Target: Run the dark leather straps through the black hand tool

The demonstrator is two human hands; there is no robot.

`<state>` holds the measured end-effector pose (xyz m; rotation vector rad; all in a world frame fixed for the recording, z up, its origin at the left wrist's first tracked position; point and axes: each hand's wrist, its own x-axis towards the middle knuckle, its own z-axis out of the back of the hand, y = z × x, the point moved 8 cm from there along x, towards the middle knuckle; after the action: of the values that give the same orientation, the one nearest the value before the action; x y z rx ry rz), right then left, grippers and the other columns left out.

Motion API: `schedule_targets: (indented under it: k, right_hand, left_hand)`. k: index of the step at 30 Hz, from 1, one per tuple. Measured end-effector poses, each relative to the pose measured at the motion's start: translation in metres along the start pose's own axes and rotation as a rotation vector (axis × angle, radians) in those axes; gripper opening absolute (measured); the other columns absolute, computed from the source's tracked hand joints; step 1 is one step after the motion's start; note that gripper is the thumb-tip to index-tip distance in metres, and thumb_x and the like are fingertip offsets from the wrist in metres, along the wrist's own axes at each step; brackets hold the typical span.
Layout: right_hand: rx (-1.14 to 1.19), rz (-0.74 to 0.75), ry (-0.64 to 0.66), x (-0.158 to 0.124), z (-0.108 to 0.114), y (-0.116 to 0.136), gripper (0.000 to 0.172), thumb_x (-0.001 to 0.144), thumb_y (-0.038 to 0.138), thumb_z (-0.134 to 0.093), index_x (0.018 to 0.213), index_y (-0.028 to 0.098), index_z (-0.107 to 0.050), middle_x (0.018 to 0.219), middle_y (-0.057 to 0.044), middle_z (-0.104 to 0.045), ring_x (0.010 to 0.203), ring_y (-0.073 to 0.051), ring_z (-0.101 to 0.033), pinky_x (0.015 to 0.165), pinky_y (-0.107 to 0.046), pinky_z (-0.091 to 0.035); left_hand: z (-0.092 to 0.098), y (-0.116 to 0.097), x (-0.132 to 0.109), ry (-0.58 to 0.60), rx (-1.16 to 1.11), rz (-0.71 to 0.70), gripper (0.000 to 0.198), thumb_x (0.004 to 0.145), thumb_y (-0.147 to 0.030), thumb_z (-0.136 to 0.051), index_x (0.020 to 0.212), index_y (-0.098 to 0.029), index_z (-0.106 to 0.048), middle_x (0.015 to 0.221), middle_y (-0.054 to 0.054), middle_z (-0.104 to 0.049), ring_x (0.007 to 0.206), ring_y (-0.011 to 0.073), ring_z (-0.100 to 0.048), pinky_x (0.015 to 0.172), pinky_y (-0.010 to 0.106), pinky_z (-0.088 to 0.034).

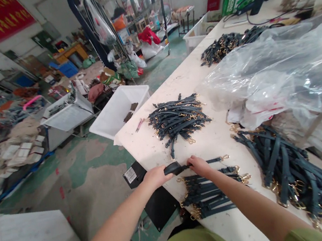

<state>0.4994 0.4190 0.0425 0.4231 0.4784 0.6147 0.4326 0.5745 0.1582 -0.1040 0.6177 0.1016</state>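
Head view shows the left hand (158, 175) closed on the thick looped part of a dark strap (173, 169), the right hand (199, 165) pinching it farther along; a gold clasp (225, 157) pokes out beyond the right hand, over the white table (141, 150); whether the strap touches the tabletop, I can't tell; nearer the body lies a row of straps (208, 190), roughly parallel, so I'd judge part of the batch is set in order; the tangled heap ahead (179, 117) and the heap at right (281, 158) look unordered, though which is finished I can't say; the straps are flat, narrow, leather-like; the clasps shiny; the plastic sheet (286, 58) clear and crumpled.
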Motion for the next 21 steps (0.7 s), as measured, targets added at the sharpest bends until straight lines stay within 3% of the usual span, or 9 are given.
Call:
schedule_targets:
  k: [4,9,12,15,18,21]
  right_hand:
    - [-0.003,-0.009,0.022,0.001,-0.001,0.001,0.018,0.073,0.017,-0.048,0.090,0.020,-0.056,0.091,-0.003,-0.048,0.080,-0.012,-0.047,0.067,-0.021,-0.028]
    - [0.008,-0.015,0.016,0.004,0.001,0.002,0.017,0.073,0.017,-0.048,0.089,0.019,-0.055,0.091,-0.003,-0.048,0.080,-0.012,-0.047,0.068,-0.022,-0.028]
    - [-0.006,-0.005,0.025,-0.001,-0.001,0.003,0.018,0.072,0.016,-0.048,0.089,0.019,-0.055,0.091,-0.003,-0.048,0.080,-0.012,-0.047,0.067,-0.021,-0.028]
    - [-0.027,0.011,0.100,-0.010,-0.010,0.003,0.019,0.070,0.015,-0.049,0.087,0.019,-0.056,0.090,-0.003,-0.050,0.079,-0.012,-0.048,0.065,-0.021,-0.028]
    - [-0.046,0.045,0.217,-0.007,-0.010,0.005,0.014,0.070,0.019,-0.050,0.082,0.020,-0.058,0.083,-0.002,-0.054,0.076,-0.012,-0.050,0.061,-0.020,-0.029]
    - [-0.103,0.048,0.143,0.028,0.029,0.009,0.017,0.076,0.025,-0.045,0.086,0.020,-0.057,0.085,-0.003,-0.055,0.078,-0.013,-0.050,0.064,-0.021,-0.031]
  left_hand:
    - [-0.001,-0.007,0.005,0.009,-0.016,-0.015,0.045,0.069,-0.057,-0.039,0.098,-0.027,-0.056,0.091,0.003,-0.064,0.081,0.0199,-0.059,0.065,0.026,-0.045]
    - [0.002,-0.022,-0.002,-0.014,0.013,-0.065,0.043,0.068,-0.056,-0.042,0.094,-0.025,-0.058,0.088,0.004,-0.064,0.080,0.0205,-0.059,0.067,0.027,-0.044]
    - [0.004,-0.020,-0.006,-0.016,-0.042,-0.057,0.045,0.068,-0.057,-0.041,0.096,-0.025,-0.057,0.089,0.004,-0.065,0.081,0.0219,-0.059,0.067,0.029,-0.045]
    - [0.011,0.003,-0.016,-0.061,-0.140,-0.028,0.043,0.071,-0.054,-0.039,0.101,-0.028,-0.054,0.094,0.003,-0.063,0.085,0.0208,-0.058,0.070,0.028,-0.043]
    - [0.010,0.040,-0.030,-0.071,-0.214,0.066,0.043,0.072,-0.053,-0.039,0.104,-0.027,-0.052,0.094,0.003,-0.063,0.084,0.0200,-0.058,0.070,0.027,-0.042]
    - [0.004,0.064,-0.042,-0.089,-0.268,0.136,0.046,0.072,-0.053,-0.039,0.109,-0.027,-0.049,0.096,0.005,-0.063,0.086,0.0210,-0.058,0.070,0.028,-0.042]
